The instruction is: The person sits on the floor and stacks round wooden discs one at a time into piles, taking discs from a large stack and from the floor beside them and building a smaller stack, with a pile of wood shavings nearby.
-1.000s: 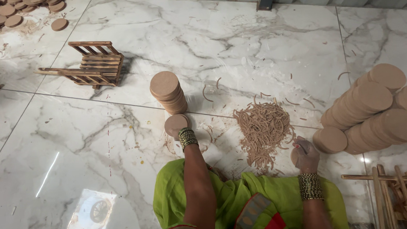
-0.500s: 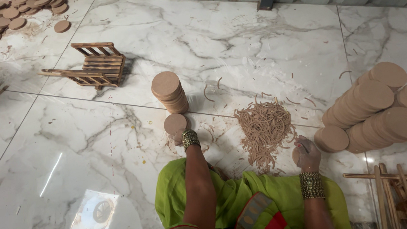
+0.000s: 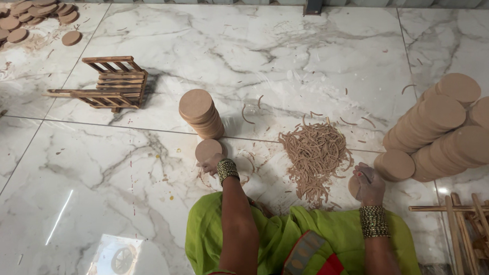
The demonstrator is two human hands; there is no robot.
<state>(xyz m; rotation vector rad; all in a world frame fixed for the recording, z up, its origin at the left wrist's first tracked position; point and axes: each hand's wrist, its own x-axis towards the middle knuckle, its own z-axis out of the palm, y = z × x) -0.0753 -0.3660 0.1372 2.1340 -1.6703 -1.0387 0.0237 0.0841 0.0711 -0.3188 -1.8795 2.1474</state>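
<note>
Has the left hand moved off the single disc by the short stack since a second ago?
No. The left hand stays on the single disc, just below the short stack.

This looks like a small craft workshop where the work is done sitting on the glossy white marble-patterned tile floor (image 3: 317,48). Leaning rows of round tan fibreboard discs (image 3: 444,128) crowd one side, a short stack of the same round tan discs (image 3: 200,113) stands near the middle, and more loose discs lie scattered in the far corner (image 3: 13,23). A heap of thin curled tan offcut strips (image 3: 314,157) lies between them, with slatted wooden frames (image 3: 112,82) resting close by.
</note>
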